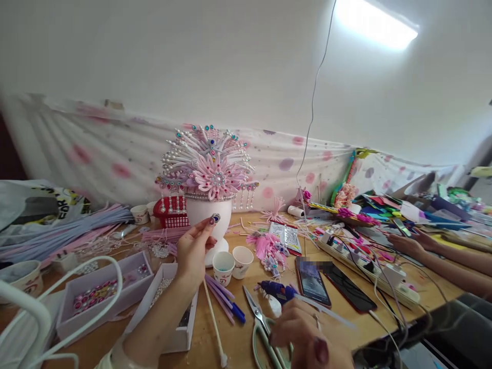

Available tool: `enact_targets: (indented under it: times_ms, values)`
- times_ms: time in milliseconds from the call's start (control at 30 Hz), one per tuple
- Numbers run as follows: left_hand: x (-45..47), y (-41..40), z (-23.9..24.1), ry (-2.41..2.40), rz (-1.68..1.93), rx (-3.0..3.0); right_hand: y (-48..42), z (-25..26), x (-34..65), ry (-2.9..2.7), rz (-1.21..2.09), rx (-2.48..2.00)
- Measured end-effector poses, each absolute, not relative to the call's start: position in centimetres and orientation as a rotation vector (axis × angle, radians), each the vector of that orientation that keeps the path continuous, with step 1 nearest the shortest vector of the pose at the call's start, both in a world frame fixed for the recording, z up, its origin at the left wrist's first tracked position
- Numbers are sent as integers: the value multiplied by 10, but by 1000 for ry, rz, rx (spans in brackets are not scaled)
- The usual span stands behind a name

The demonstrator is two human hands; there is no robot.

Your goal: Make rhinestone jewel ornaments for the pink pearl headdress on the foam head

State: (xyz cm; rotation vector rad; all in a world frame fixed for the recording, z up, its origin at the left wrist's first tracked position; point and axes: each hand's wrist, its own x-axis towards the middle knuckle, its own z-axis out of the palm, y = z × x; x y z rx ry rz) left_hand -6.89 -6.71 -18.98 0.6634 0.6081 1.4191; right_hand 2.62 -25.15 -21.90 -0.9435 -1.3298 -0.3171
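Note:
My left hand (192, 253) is raised in front of a white head-shaped stand (209, 210), pinching a small dark blue gem (215, 219) with a silvery rim between thumb and finger. On the stand sits a pink and white headdress (209, 174) with a large flower, pearl sprays, coloured gems and hanging bead strings. At the lower right, my right hand (307, 330) has its fingers bent and apart, with nothing visible between them. Just beyond it lies a blue glue gun (279, 291) with a clear glue stick (326, 310). Green-handled scissors (261, 323) lie beside that hand.
Boxes of gems (105, 292) and beads (184, 328) stand left, near paper cups (223, 267). Phones (313, 282) and a power strip (369, 271) with trailing cables lie right. Another person's hands (407, 246) hold a phone at far right. A white tube (34, 312) crosses the lower left.

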Motion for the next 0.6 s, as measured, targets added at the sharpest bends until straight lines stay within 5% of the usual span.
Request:
enact_targets:
  times_ms: [600]
  values:
    - [-58, -34, -183, 696, 1556, 786, -188, -246, 32, -1479, 52, -1402]
